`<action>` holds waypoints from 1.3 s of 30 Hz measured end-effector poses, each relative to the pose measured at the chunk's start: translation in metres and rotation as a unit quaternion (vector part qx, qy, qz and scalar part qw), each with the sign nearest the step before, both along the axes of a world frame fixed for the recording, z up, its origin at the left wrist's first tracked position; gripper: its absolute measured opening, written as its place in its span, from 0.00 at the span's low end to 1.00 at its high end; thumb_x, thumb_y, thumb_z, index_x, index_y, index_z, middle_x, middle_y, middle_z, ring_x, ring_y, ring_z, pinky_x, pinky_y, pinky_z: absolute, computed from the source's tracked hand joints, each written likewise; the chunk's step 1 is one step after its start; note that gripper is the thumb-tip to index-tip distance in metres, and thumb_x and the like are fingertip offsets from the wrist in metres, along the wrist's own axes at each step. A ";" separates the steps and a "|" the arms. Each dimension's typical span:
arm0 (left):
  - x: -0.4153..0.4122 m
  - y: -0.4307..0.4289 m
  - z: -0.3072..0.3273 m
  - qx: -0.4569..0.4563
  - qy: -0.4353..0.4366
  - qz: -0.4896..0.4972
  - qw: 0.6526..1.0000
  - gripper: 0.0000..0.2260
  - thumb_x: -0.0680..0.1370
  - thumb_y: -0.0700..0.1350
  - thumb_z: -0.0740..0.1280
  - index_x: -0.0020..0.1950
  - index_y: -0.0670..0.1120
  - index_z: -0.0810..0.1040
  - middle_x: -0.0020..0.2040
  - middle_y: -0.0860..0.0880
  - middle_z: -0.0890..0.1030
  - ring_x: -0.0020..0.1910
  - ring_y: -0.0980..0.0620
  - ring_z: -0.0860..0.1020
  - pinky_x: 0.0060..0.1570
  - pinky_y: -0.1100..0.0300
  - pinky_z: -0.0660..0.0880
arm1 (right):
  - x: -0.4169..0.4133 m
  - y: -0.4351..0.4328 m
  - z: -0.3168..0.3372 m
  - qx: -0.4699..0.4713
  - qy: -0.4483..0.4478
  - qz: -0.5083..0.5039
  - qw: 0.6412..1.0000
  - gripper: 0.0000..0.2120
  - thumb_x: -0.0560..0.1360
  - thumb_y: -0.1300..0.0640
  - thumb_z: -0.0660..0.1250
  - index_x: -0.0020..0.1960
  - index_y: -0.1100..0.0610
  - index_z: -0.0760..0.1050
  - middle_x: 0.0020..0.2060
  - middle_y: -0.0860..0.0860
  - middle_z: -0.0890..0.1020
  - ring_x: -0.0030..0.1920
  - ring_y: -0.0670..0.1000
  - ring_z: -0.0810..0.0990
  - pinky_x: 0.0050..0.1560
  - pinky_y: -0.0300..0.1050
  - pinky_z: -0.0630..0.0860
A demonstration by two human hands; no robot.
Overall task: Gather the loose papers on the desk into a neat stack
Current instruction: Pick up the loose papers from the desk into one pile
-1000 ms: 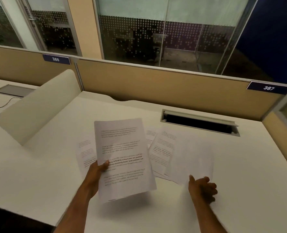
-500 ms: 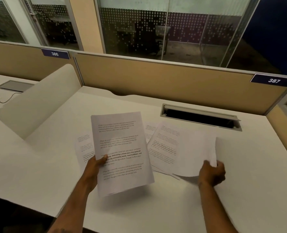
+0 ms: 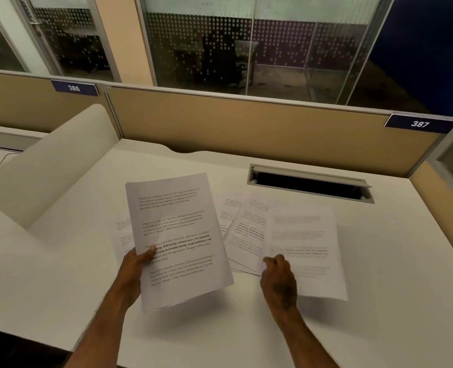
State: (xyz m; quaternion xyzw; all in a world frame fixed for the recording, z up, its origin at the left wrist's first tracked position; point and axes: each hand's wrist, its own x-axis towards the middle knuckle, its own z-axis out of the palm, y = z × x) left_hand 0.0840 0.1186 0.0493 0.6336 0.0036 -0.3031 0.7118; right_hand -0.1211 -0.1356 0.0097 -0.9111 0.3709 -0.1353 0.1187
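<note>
My left hand (image 3: 136,272) grips a bundle of printed sheets (image 3: 177,235) by its left edge and holds it tilted above the white desk (image 3: 60,274). My right hand (image 3: 278,281) pinches the near left edge of one sheet (image 3: 305,248), lifted and blurred, with faint text showing. Under that sheet more printed papers (image 3: 246,229) lie fanned on the desk. Another sheet (image 3: 123,235) lies flat behind the held bundle, mostly hidden by it.
An open cable slot (image 3: 310,183) is set in the desk beyond the papers. A tan partition (image 3: 246,126) with labels 386 and 387 runs along the back. A curved white divider (image 3: 52,166) stands on the left. The desk's front edge is near my forearms.
My right hand took hold of a sheet at the right, lifted it and brought it over to the left. The left hand keeps the bundle nearly still.
</note>
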 end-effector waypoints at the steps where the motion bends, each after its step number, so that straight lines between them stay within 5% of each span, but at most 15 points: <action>1: 0.001 0.001 -0.001 0.000 0.002 0.002 1.000 0.15 0.81 0.41 0.65 0.68 0.43 0.77 0.58 0.37 0.85 0.50 0.34 0.86 0.44 0.39 0.85 | -0.001 0.002 -0.012 0.035 0.029 0.008 0.999 0.10 0.73 0.64 0.72 0.54 0.64 0.83 0.46 0.60 0.83 0.46 0.62 0.83 0.42 0.54 0.83; 4: 0.003 0.003 -0.003 -0.002 0.016 0.012 1.000 0.10 0.81 0.41 0.66 0.62 0.47 0.80 0.54 0.40 0.88 0.46 0.37 0.87 0.40 0.43 0.85 | -0.001 -0.002 -0.028 0.156 0.074 -0.016 0.985 0.28 0.76 0.37 0.65 0.64 0.57 0.78 0.58 0.54 0.80 0.59 0.55 0.79 0.55 0.46 0.77; 6: 0.003 0.003 -0.003 -0.004 0.020 0.014 1.000 0.10 0.81 0.41 0.66 0.60 0.48 0.80 0.53 0.41 0.88 0.45 0.38 0.88 0.39 0.44 0.85 | -0.001 -0.019 -0.024 0.223 -0.006 -0.101 0.970 0.32 0.75 0.32 0.63 0.63 0.58 0.79 0.58 0.55 0.82 0.58 0.56 0.81 0.54 0.46 0.78; 8: 0.003 0.003 -0.005 -0.004 0.020 0.014 1.000 0.10 0.81 0.41 0.65 0.60 0.48 0.80 0.52 0.42 0.88 0.45 0.38 0.88 0.38 0.44 0.85 | -0.006 -0.045 -0.019 0.206 -0.053 -0.200 0.956 0.26 0.77 0.39 0.64 0.63 0.59 0.80 0.58 0.59 0.80 0.57 0.60 0.80 0.55 0.52 0.79; 10: 0.002 0.001 -0.006 -0.004 0.018 0.016 1.000 0.10 0.81 0.40 0.65 0.60 0.49 0.80 0.51 0.42 0.89 0.45 0.38 0.88 0.38 0.44 0.85 | -0.019 -0.071 -0.019 0.174 -0.003 -0.286 0.942 0.25 0.78 0.45 0.67 0.66 0.61 0.75 0.60 0.63 0.76 0.59 0.64 0.75 0.57 0.58 0.76; 13: 0.004 -0.002 -0.008 -0.004 0.018 0.020 1.000 0.10 0.81 0.40 0.65 0.61 0.48 0.79 0.52 0.41 0.88 0.46 0.36 0.87 0.39 0.42 0.85 | -0.031 -0.092 -0.019 0.225 0.088 -0.341 0.908 0.32 0.73 0.43 0.72 0.67 0.64 0.68 0.63 0.66 0.70 0.62 0.66 0.71 0.60 0.62 0.72; 17: 0.007 -0.005 -0.008 -0.003 0.021 0.019 1.000 0.11 0.81 0.40 0.66 0.62 0.48 0.79 0.54 0.40 0.88 0.49 0.34 0.86 0.42 0.40 0.85 | -0.026 -0.112 -0.015 0.324 0.078 -0.378 0.864 0.37 0.67 0.48 0.80 0.66 0.64 0.66 0.64 0.66 0.71 0.63 0.67 0.71 0.64 0.64 0.70; 22: 0.014 -0.008 -0.007 0.004 0.011 0.022 1.000 0.11 0.81 0.41 0.66 0.62 0.48 0.79 0.53 0.40 0.88 0.47 0.35 0.87 0.40 0.40 0.84 | -0.026 -0.130 -0.013 0.438 -0.073 -0.343 0.828 0.24 0.64 0.62 0.81 0.56 0.71 0.79 0.48 0.64 0.84 0.49 0.64 0.83 0.57 0.61 0.81; 28: 0.029 -0.006 -0.005 0.007 0.005 0.025 1.000 0.12 0.81 0.41 0.65 0.64 0.47 0.78 0.54 0.39 0.87 0.48 0.34 0.86 0.42 0.39 0.84 | 0.016 -0.134 0.006 0.519 -0.289 -0.270 0.758 0.20 0.70 0.63 0.78 0.60 0.66 0.80 0.54 0.62 0.84 0.52 0.62 0.84 0.61 0.62 0.79; 34: 0.040 0.000 -0.006 0.004 0.012 0.034 0.999 0.10 0.81 0.40 0.65 0.61 0.47 0.80 0.52 0.41 0.88 0.46 0.38 0.87 0.39 0.43 0.85 | 0.064 -0.123 -0.013 0.413 -0.155 -0.325 0.837 0.22 0.69 0.57 0.79 0.58 0.68 0.80 0.58 0.65 0.83 0.56 0.66 0.82 0.58 0.61 0.80; 39: 0.050 0.006 -0.009 0.006 0.015 0.034 0.999 0.11 0.80 0.41 0.66 0.61 0.46 0.80 0.54 0.39 0.88 0.48 0.37 0.87 0.41 0.43 0.85 | 0.082 -0.092 -0.028 0.289 0.023 -0.358 0.888 0.29 0.70 0.49 0.77 0.61 0.65 0.72 0.63 0.64 0.68 0.62 0.65 0.70 0.58 0.62 0.75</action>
